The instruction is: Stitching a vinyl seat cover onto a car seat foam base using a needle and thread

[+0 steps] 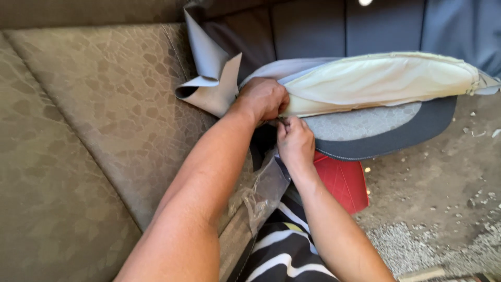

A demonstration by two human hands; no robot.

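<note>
Matt grey cloth seat cover (pixel 376 125) over cream foam (pixel 376 78); crinkled glossy plastic sheet (pixel 263 190); rough concrete floor (pixel 438 193).

so the seat cover (pixel 376 83) is lying right of the big upholstered cushion (pixel 104 130), with both hands meeting at its near edge, left hand (pixel 263 98) just behind the right hand (pixel 295 143). A plastic bag (pixel 263 190) is sitting under the wrists, gravel floor (pixel 438 198) spreading out right
</note>
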